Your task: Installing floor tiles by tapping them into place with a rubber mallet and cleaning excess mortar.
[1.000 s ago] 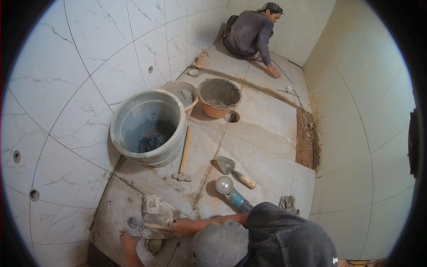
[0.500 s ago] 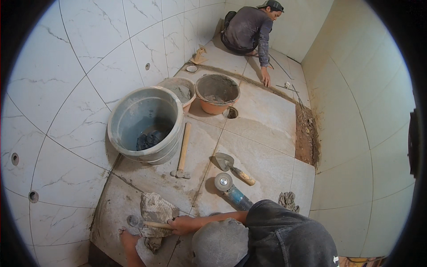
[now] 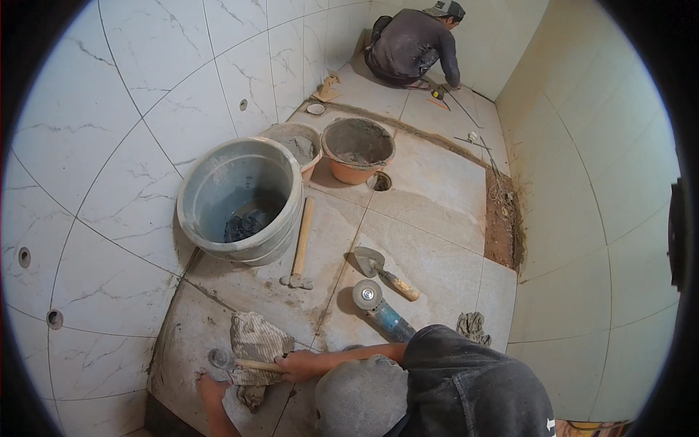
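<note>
Neither my left hand nor my right hand shows. Below me a co-worker in a grey cap (image 3: 362, 397) and dark shirt bends over the floor. One of that person's hands (image 3: 297, 364) grips the wooden handle of a mallet (image 3: 258, 365); its greyish head points left. The other hand (image 3: 211, 388) rests by the edge of a floor tile, close to the mallet head. A crumpled, dirty striped cloth (image 3: 256, 331) lies under and beside the handle. An angle grinder (image 3: 386, 317), a trowel (image 3: 397, 284) and a wooden-handled hammer (image 3: 302, 244) lie on the tiles.
A large grey bucket (image 3: 277, 244) holds something dark. Beyond it stand two mortar tubs, an orange one (image 3: 357, 173) beside a drain hole (image 3: 379, 181). Tiles are lacking over a rough strip (image 3: 501, 240) at right. Another person (image 3: 411, 47) crouches at the far end.
The far person has drawn an arm back from the floor joint and bent lower, and a yellow-and-black tape measure now shows there. The near person's hands and mallet look almost unchanged.
</note>
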Demonstrator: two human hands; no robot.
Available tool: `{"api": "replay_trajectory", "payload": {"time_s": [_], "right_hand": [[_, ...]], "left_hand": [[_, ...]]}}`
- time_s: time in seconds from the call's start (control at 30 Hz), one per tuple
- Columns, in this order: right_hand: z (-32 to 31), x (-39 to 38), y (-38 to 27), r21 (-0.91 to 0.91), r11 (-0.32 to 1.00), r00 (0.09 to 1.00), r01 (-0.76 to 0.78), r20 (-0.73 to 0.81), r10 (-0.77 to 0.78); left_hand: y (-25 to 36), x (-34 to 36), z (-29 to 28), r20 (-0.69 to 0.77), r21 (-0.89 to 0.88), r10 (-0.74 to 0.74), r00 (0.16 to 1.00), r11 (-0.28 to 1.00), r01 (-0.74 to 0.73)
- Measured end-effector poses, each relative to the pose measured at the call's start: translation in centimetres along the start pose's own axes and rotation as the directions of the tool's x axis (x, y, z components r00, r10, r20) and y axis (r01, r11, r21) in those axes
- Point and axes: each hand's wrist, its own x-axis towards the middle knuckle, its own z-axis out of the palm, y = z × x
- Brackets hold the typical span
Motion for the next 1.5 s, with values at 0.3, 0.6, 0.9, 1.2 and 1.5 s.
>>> {"api": "replay_trajectory", "payload": {"time_s": [0.3, 0.6, 0.9, 1.2, 1.5], "right_hand": [[0.0, 0.3, -0.6, 0.002, 1.0, 1.0, 0.014, 0.009, -0.014], [0.0, 0.6, -0.5, -0.02, 0.998, 0.998, 0.062, 0.027, -0.061], [-0.4, 0.3, -0.7, 0.014, 0.999, 0.999, 0.029, 0.036, -0.029], [0.3, 0.8, 0.0, -0.031, 0.999, 0.999, 0.032, 0.015, -0.031], [0.2, 0.5, -0.2, -0.037, 0.998, 0.999, 0.045, -0.014, -0.046]], "left_hand": [[-3.1, 1.3, 2.7, -0.297, 0.168, 0.137, 0.945, 0.982, -0.09], [-2.9, 1.2, 1.6, -0.079, 0.085, 0.01, 0.997, 0.996, -0.003], [-4.3, 2.4, 3.4, -0.206, 0.12, 0.07, 0.976, 0.992, -0.046], [-3.7, 2.8, 2.2, 0.008, 0.077, -0.018, 1.0, 0.997, 0.017], [-3.6, 2.5, 2.0, 0.011, 0.042, -0.033, 0.999, 0.999, 0.033]]}}
